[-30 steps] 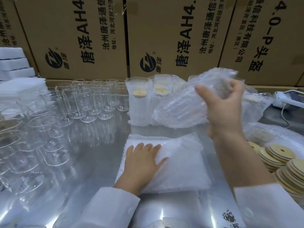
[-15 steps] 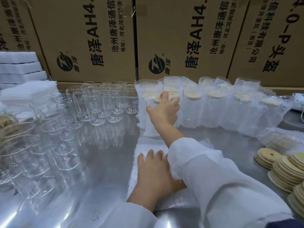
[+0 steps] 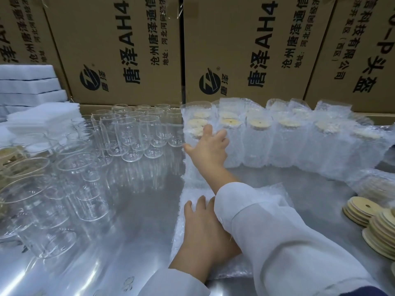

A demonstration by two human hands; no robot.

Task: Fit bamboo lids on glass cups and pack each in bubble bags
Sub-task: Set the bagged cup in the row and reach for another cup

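Note:
My right hand [image 3: 210, 149] reaches across to the far middle and rests with spread fingers on a bagged, lidded cup [image 3: 193, 137] at the left end of the packed row [image 3: 290, 142]. My left hand [image 3: 203, 229] lies flat on the stack of empty bubble bags [image 3: 275, 199] in front of me, partly hidden under my right sleeve. Several bare glass cups [image 3: 128, 135] stand at the far left and near left. Bamboo lids [image 3: 363, 210] lie in stacks at the right edge.
Cardboard boxes [image 3: 119, 50] form a wall along the back. White foam sheets [image 3: 32, 86] are stacked at the far left. The metal table [image 3: 139, 210] shows between the glasses and the bags.
My right hand carried a bagged cup from the right to the left end of the packed row and set it down; its fingers have now spread. My left hand stayed on the bags.

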